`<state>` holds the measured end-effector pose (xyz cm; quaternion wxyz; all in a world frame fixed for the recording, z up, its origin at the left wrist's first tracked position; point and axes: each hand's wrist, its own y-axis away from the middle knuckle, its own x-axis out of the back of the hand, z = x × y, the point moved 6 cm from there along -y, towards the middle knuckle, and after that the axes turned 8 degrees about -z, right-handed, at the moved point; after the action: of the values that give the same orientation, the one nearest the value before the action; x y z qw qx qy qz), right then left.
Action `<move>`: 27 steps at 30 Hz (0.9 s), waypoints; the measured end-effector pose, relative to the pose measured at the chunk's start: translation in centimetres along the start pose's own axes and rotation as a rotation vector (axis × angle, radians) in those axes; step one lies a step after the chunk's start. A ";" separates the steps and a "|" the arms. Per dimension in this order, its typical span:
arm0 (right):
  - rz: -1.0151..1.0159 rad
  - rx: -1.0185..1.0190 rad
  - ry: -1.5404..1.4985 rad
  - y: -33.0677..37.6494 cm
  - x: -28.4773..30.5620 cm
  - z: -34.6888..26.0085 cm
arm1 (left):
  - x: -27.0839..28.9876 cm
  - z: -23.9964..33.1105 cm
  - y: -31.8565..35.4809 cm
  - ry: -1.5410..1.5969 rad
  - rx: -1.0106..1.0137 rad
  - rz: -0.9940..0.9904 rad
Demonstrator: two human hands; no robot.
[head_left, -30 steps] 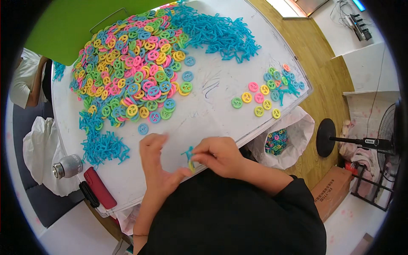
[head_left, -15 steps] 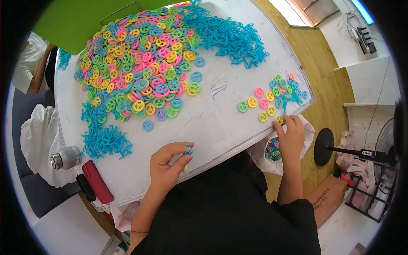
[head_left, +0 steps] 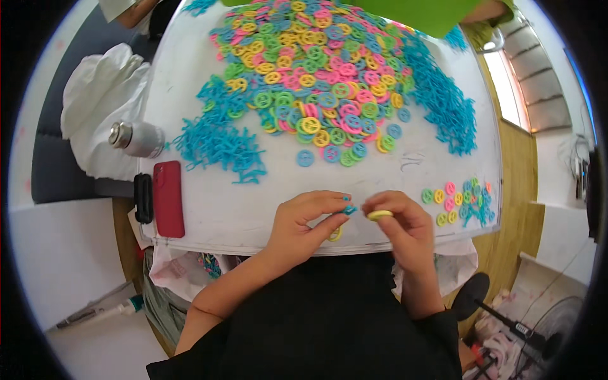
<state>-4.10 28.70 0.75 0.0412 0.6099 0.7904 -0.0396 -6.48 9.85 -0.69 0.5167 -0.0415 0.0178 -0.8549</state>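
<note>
My left hand [head_left: 296,229] pinches a small blue plastic piece [head_left: 349,209] between thumb and fingertips, over the table's near edge. A yellow wheel [head_left: 336,235] shows just under that thumb; whether it is joined to the blue piece is hidden. Close by on the right, my right hand [head_left: 411,233] grips another yellow wheel [head_left: 380,215] between thumb and fingers, a small gap away from the blue piece. Beyond the hands lies a big heap of pink, yellow, green and blue wheels [head_left: 335,69]. Blue plastic pieces are piled left [head_left: 218,142] and right [head_left: 446,101] of it.
A small group of loose wheels [head_left: 449,201] and blue pieces lies at the table's right. A red phone [head_left: 168,199], a black case [head_left: 144,198] and a steel flask [head_left: 138,139] stand at the left. Bags [head_left: 457,256] hang below the near edge. Another person's arm [head_left: 486,11] shows beyond.
My right hand has come from the loose wheels at the table's right to beside my left hand, bringing a yellow wheel. My left hand keeps its blue piece. The view has turned.
</note>
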 end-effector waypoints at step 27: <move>-0.091 -0.045 0.265 -3.9 -5.3 1.2 | 4.4 1.5 1.9 -0.540 -0.117 0.162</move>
<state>-6.51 22.52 0.21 -0.0518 0.5720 0.8166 0.0572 -6.68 5.04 0.92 0.5660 -0.2961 -0.0679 -0.7664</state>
